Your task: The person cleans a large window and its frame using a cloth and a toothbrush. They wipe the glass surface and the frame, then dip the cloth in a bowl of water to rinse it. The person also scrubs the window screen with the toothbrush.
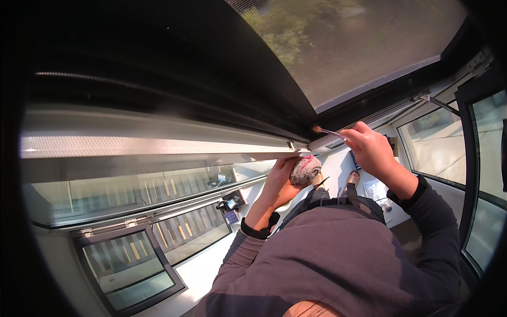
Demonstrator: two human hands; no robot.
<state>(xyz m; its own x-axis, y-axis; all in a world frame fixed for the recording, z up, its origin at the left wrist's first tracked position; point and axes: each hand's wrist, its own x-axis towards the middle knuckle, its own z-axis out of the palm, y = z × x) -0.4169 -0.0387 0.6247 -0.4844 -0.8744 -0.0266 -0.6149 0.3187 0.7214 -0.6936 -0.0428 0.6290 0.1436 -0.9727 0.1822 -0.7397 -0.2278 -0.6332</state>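
My right hand [366, 148] holds a small brush [330, 132] by its thin handle, the reddish-brown bristles pointing left, close to the corner of a black window frame [313, 115]. Lower and to the left, my left hand [279, 180] grips a bunched, fuzzy grey-and-pink cloth [305, 169], just under the end of a pale metal rail [237, 152]. A small metal catch [293, 146] sits on that rail near its end. Above my hands is a mesh insect screen [356, 59], with greenery blurred behind it.
An open dark-framed window [467, 166] stands at the right, its metal stay [439, 104] above. Another dark-framed sash [166, 261] is at lower left. White crumpled material [375, 191] lies by my feet, and a dark box [234, 199] is beyond my left wrist.
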